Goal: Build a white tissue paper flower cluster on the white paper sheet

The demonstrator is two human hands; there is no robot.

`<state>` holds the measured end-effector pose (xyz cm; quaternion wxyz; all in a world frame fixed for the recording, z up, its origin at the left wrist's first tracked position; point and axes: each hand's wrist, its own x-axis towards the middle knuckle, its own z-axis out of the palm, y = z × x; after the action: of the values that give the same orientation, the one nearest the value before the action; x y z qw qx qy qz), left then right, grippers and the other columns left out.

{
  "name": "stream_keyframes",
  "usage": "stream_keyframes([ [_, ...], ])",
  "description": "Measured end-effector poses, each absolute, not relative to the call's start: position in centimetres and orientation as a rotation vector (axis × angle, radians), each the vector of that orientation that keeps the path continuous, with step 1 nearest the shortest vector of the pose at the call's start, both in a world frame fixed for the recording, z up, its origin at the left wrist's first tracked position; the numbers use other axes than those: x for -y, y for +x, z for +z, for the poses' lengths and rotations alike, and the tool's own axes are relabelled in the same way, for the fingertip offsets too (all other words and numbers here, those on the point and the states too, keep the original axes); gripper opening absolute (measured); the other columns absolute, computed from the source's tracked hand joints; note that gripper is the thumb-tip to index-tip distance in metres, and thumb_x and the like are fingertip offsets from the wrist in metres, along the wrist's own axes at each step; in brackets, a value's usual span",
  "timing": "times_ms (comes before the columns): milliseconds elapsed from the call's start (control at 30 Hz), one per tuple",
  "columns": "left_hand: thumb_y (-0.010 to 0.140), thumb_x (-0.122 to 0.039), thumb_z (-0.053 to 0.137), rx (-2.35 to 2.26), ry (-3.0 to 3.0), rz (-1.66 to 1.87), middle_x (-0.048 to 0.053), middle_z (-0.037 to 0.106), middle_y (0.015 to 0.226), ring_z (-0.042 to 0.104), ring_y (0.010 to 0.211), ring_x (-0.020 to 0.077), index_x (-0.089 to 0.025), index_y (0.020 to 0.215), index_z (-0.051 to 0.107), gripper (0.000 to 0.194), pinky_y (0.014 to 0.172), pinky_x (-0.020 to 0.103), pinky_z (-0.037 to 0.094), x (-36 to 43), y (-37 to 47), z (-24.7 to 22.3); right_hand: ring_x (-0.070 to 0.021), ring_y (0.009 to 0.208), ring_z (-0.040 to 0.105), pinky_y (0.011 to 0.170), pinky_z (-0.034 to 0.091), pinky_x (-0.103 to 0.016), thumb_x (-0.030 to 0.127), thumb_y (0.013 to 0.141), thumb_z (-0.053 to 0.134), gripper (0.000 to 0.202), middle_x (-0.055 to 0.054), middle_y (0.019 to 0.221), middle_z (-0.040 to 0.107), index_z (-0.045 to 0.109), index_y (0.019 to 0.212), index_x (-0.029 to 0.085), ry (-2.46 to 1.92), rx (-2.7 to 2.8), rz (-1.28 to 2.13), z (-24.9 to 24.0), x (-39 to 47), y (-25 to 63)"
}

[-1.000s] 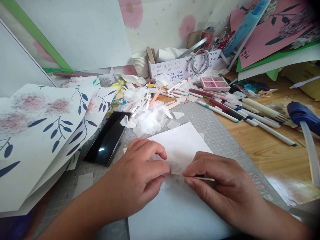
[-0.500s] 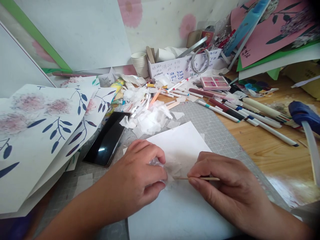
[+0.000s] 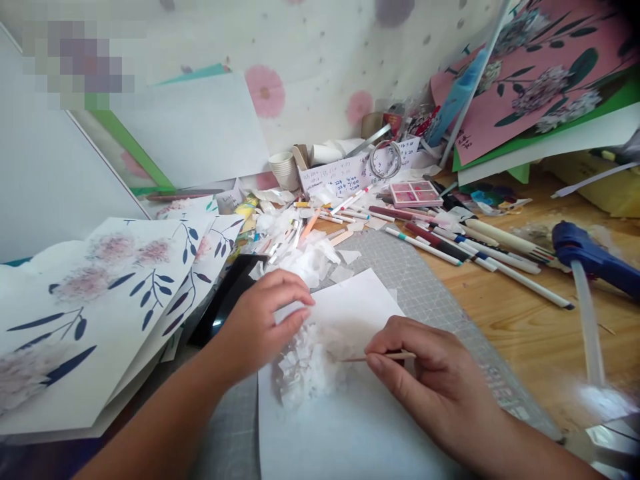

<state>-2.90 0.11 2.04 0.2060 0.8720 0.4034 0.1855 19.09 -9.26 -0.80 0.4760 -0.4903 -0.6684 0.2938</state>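
While my right hand (image 3: pixel 434 377) pinches a stick (image 3: pixel 356 360), my left hand (image 3: pixel 265 323), fingers parted, hovers by paper ruffles (image 3: pixel 306 370), probably light, crushable, best held low.

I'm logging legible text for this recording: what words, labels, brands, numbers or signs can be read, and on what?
"4:00": handwritten in blue on the white box front.
"7:00": just below it, same box front.
Other handwriting there: too small or blurred to read surely.
Dark marks on the pink sheet: unreadable.
Reddish print along the cutting mat's right edge: too blurred.
No brand is legible.
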Motion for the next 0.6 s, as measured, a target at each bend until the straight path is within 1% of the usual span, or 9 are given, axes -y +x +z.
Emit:
stream_keyframes([
  [100,0.085,-0.031,0.057,-1.373,2.537,0.450,0.002,0.064,0.095,0.059,0.092,0.0203,-0.022,0.091,0.063,0.013,0.083,0.035,0.045,-2.2,-1.1,2.1,-0.0111,0.055,0.057,0.053,0.044,-0.022,0.016,0.083,0.057,0.014,0.002,0.060,0.061,0.062,0.070,0.019,-1.178,1.643,0.727,-0.9,9.4,19.0],
  [167,0.080,-0.037,0.062,-1.564,2.584,0.397,0.002,0.064,0.090,0.060,0.089,0.0218,-0.021,0.086,0.060,0.017,0.080,0.036,0.045,-3.2,0.5,1.8,-0.0115,0.056,0.056,0.054,0.043,-0.022,0.015,0.083,0.056,0.015,0.001,0.059,0.060,0.062,0.070,0.019,-1.168,1.649,0.713,-1.0,9.4,19.1],
  [233,0.076,-0.040,0.067,-1.691,2.640,0.297,0.003,0.063,0.089,0.059,0.090,0.0240,-0.021,0.083,0.060,0.022,0.082,0.038,0.044,-3.9,1.7,1.4,-0.0112,0.055,0.055,0.053,0.042,-0.022,0.014,0.082,0.056,0.015,0.002,0.059,0.059,0.061,0.069,0.019,-1.150,1.648,0.686,-1.0,9.5,19.1],
  [300,0.074,-0.037,0.067,-1.753,2.672,0.251,0.004,0.063,0.090,0.058,0.093,0.0263,-0.022,0.082,0.061,0.018,0.085,0.041,0.041,-4.3,2.5,1.0,-0.0107,0.055,0.055,0.053,0.042,-0.022,0.012,0.081,0.056,0.014,0.002,0.058,0.059,0.061,0.069,0.019,-1.136,1.640,0.668,-1.0,9.5,19.1],
  [400,0.076,-0.032,0.064,-1.822,2.662,0.237,0.005,0.063,0.089,0.058,0.095,0.0277,-0.022,0.080,0.062,0.010,0.084,0.042,0.040,-4.6,2.6,0.6,-0.0104,0.056,0.055,0.054,0.042,-0.021,0.011,0.080,0.057,0.014,0.002,0.059,0.059,0.061,0.069,0.018,-1.116,1.632,0.673,-1.1,9.5,19.1],
  [433,0.076,-0.034,0.065,-1.840,2.650,0.233,0.005,0.063,0.089,0.058,0.094,0.0280,-0.022,0.081,0.062,0.013,0.083,0.042,0.040,-4.6,2.6,0.6,-0.0103,0.057,0.055,0.055,0.042,-0.021,0.011,0.079,0.057,0.014,0.002,0.059,0.059,0.061,0.069,0.018,-1.109,1.632,0.676,-1.1,9.5,19.1],
  [567,0.068,-0.052,0.070,-1.854,2.604,0.251,0.005,0.064,0.091,0.059,0.090,0.0291,-0.023,0.087,0.062,0.036,0.083,0.044,0.040,-4.5,2.8,0.5,-0.0105,0.056,0.055,0.054,0.041,-0.022,0.011,0.080,0.056,0.014,0.002,0.059,0.059,0.061,0.069,0.018,-1.091,1.646,0.659,-1.1,9.4,19.0],
  [600,0.069,-0.054,0.069,-1.854,2.593,0.271,0.005,0.064,0.090,0.059,0.089,0.0290,-0.023,0.085,0.062,0.036,0.082,0.044,0.040,-4.5,3.0,0.4,-0.0106,0.056,0.055,0.054,0.041,-0.022,0.011,0.080,0.056,0.014,0.002,0.059,0.058,0.061,0.069,0.018,-1.089,1.650,0.651,-1.0,9.4,19.0],
])
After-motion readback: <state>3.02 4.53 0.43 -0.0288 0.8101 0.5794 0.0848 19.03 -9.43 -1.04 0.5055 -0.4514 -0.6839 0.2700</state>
